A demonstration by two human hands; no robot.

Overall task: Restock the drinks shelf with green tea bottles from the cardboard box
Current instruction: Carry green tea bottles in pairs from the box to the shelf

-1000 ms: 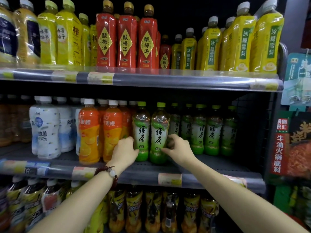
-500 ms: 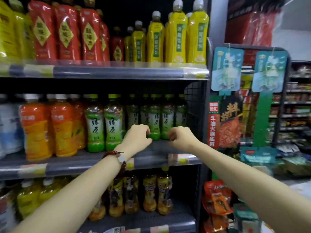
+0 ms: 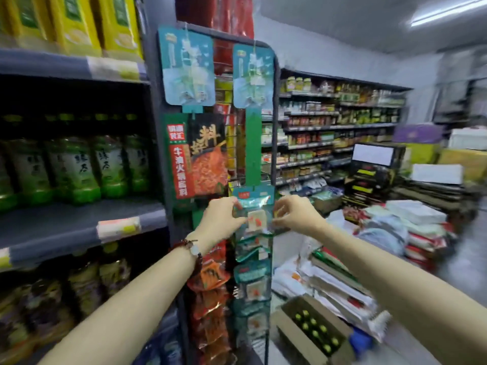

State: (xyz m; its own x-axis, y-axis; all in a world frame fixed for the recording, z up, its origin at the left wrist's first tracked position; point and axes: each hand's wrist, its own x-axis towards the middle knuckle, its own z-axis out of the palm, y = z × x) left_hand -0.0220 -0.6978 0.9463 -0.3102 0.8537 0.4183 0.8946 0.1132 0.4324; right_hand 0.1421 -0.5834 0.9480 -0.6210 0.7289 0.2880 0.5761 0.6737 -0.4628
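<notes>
Green tea bottles (image 3: 79,169) stand in a row on the middle drinks shelf (image 3: 79,227), far left. More green caps show in the open cardboard box (image 3: 313,330) on the floor, lower right. Left hand (image 3: 220,219) and right hand (image 3: 296,213) are both empty, fingers loosely curled, raised before the hanging snack rack (image 3: 253,206). View blurred.

Motion blur across the whole frame, worst toward the right edge and bottom corners; label text on the green tea bottles (image 3: 71,167) is smeared. Light is cool overhead fluorescent from a ceiling tube (image 3: 448,13) at top right, slightly blown out. Shop floor on the right is bright and washed; shelf (image 3: 79,225) recesses on the left are deep in shadow. Wide-angle bending curves the rack post (image 3: 274,122) and stretches both forearms at the lower edge.
</notes>
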